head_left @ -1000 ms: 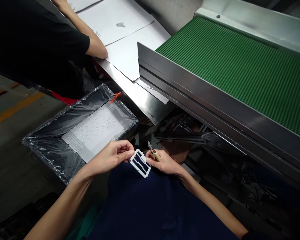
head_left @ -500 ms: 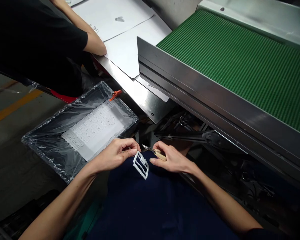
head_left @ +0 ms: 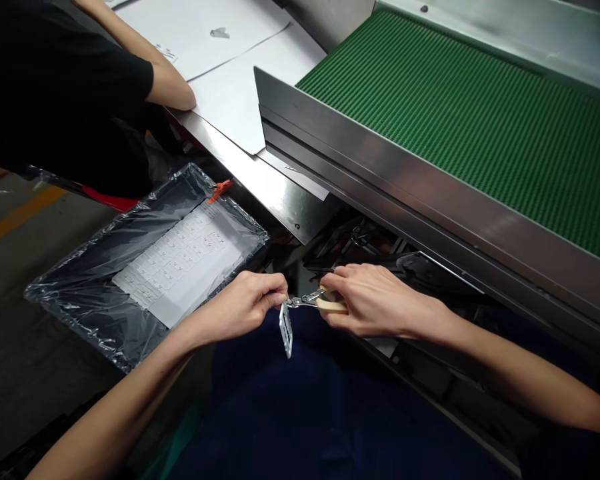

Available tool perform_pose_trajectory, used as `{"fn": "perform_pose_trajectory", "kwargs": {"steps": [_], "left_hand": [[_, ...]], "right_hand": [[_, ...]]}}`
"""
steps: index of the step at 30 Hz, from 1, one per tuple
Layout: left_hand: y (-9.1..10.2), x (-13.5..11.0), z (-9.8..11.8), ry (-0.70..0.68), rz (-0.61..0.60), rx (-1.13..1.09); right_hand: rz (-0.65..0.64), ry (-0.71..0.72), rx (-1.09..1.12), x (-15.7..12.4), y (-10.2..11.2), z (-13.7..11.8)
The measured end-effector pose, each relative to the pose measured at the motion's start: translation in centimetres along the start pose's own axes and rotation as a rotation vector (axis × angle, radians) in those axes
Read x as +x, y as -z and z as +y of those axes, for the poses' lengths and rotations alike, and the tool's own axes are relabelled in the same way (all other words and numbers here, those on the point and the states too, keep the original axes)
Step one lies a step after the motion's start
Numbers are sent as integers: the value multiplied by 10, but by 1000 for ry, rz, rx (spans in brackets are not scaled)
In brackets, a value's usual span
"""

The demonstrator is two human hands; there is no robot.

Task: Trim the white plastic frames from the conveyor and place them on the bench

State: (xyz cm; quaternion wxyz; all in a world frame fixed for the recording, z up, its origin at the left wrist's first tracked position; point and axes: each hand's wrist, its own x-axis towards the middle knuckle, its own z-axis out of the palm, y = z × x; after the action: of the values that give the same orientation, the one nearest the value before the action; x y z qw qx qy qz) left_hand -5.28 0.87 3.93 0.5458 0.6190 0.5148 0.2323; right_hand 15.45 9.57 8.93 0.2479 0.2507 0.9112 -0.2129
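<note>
Between thumb and fingers, my left hand [head_left: 245,300] pinches a small white plastic frame [head_left: 287,331], which hangs down almost edge-on to me. My right hand [head_left: 380,301] is closed round the cream handles of a pair of nippers [head_left: 331,305]. The metal jaws of the nippers reach the top of the plastic frame, right by my left fingertips. Whether the blades touch the plastic is too small to tell. Both hands are held above my dark blue clothing.
A crate [head_left: 45,280] lined with clear plastic stands at the left; rows of flat white parts [head_left: 165,253] lie on a sheet inside, and an orange clip [head_left: 220,190] sits on its rim. A green ribbed conveyor belt [head_left: 455,120] runs at right. Another person's arm [head_left: 173,83] rests on the paper-covered table [head_left: 230,117].
The nippers have moved left until their jaws meet the plastic frame, and my right hand has turned over them. The frame has rotated from nearly face-on to edge-on.
</note>
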Motion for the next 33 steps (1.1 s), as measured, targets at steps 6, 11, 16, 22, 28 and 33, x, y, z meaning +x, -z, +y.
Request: {"fn": "perform_pose_trajectory", "kwargs": {"steps": [6,11,16,22,28,33], "left_hand": [[0,3,1,-18,-53,63],[0,8,3,-44,-95,109],[-1,15,7,-44,-144,115],[-3,20,5,-26,-136,87],[-13,14,-8,116,12,-204],[-48,7,-18,263,19,-740]], "right_hand": [[-2,24,-39,1,3,0],[-62,35,-67,3,15,-2],[-194,-26,-77,9,32,-5],[-119,-2,-4,15,30,-1],[-157,-133,281,7,3,30],[-137,-397,297,-11,-25,49]]}}
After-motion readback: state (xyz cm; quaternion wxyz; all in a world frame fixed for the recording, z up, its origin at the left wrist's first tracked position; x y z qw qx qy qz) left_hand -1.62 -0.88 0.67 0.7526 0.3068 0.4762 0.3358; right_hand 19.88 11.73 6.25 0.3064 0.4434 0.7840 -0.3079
